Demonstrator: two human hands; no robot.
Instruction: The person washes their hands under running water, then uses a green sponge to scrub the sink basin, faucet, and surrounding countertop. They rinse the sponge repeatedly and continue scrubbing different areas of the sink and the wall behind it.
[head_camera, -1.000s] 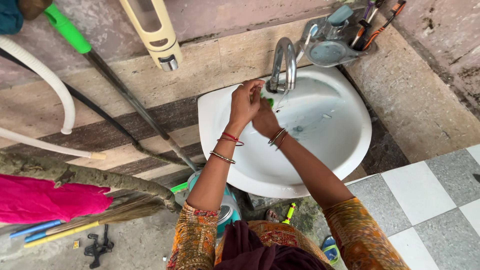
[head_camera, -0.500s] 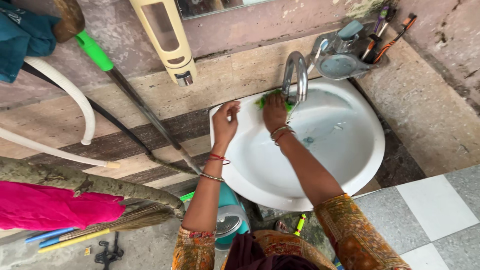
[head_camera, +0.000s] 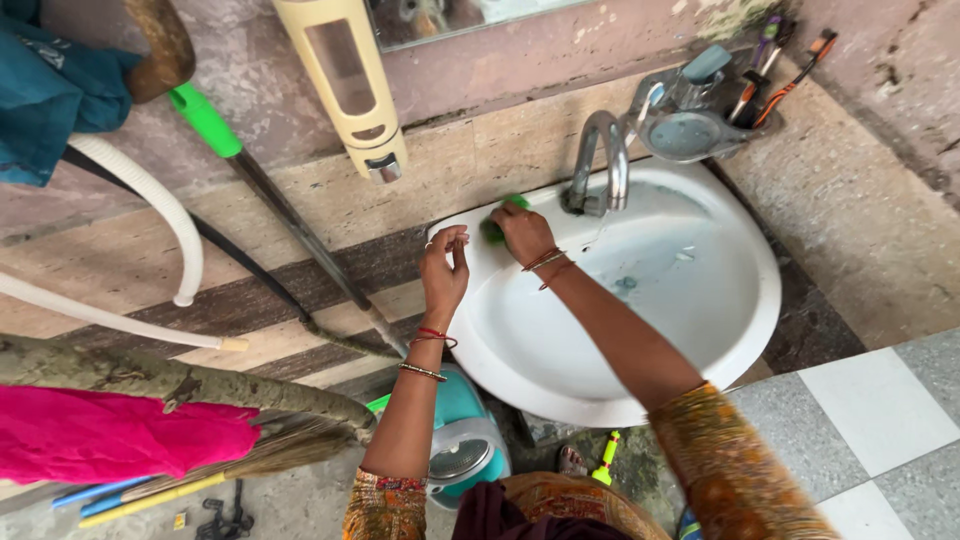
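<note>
Pressing a green scrub pad (head_camera: 492, 228) flat against the back rim of the white sink (head_camera: 700, 340) with the right hand (head_camera: 522, 234), fingers curled down over the pad and closed on it, presumably to keep it bearing hard on the rim. Hovering just to the left of that, the left hand (head_camera: 444, 268), holding nothing, fingers loosely bent and half open, touching or nearly touching the sink's edge as if steadying; contact too fine to tell. Curving over the bowl just to the right of the right hand, a metal tap (head_camera: 603, 160). Hanging on the wall above and left of the hands, a cream soap dispenser (head_camera: 345, 80), tall and rounded with a clear window. Sitting beyond the tap, a metal holder (head_camera: 690, 125) with toothbrushes (head_camera: 775, 70) standing upright. Showing below the left forearm, a teal container (head_camera: 465, 440) under the sink.
</note>
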